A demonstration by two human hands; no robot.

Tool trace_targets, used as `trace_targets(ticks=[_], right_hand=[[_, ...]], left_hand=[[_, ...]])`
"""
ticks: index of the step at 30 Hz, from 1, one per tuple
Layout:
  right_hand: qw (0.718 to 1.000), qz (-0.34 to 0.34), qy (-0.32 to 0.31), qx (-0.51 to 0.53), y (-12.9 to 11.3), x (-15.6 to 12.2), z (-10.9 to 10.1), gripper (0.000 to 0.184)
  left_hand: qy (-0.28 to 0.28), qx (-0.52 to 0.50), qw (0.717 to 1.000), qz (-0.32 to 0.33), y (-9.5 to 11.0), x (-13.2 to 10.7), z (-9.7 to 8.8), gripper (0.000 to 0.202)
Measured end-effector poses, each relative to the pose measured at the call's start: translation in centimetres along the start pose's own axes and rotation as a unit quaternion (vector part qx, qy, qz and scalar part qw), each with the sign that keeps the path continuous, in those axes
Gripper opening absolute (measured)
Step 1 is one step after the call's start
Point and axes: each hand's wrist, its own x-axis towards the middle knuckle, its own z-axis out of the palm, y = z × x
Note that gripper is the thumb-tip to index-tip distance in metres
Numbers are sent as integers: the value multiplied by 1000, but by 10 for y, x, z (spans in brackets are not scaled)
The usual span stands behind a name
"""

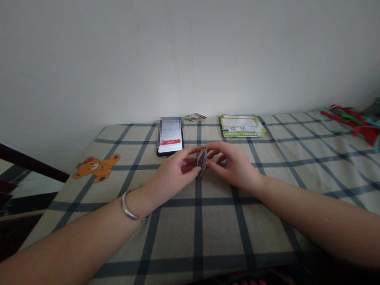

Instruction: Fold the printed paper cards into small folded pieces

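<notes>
A small folded piece of printed paper (202, 161) stands on edge between my two hands, just above or on the checked cloth. My left hand (175, 168) pinches its left side, thumb at the lower edge and fingers at the upper. On the other side, my right hand (233, 164) has its thumb and fingertips closed on the paper's right side. Behind my left hand lies a phone (170, 136) with its screen lit. Another folded paper piece (195, 117) rests near the wall, beside the phone. My left wrist wears a silver bangle (127, 206).
A stack of green printed sheets (242, 126) lies at the back, right of centre. Red, green and pale blue strips (356, 122) are heaped at the far right. A flat orange bear figure (96, 168) lies at the left. The white wall (190, 59) borders the table's back edge.
</notes>
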Motion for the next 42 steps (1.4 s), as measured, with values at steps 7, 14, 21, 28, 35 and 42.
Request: trace_targets(ticks=[7, 14, 21, 28, 35, 42], right_hand=[[1000, -12, -4, 4, -1, 1, -2, 35], [999, -19, -16, -25, 6, 1, -3, 36], [996, -24, -50, -72, 9, 1, -7, 37], [991, -38, -63, -108, 9, 0, -9, 32], [989, -41, -81, -118, 10, 0, -10, 31], [981, -69, -115, -137, 9, 0, -10, 32]], left_hand=[[-1, 46, 999, 21, -5, 1, -3, 46], [-25, 188, 981, 45, -7, 0, -11, 46], [-39, 262, 961, 78, -2, 1, -15, 45], [-14, 319, 945, 75, 4, 0, -14, 34], [7, 341, 939, 49, 8, -1, -15, 22], [6, 356, 933, 52, 7, -1, -15, 9]])
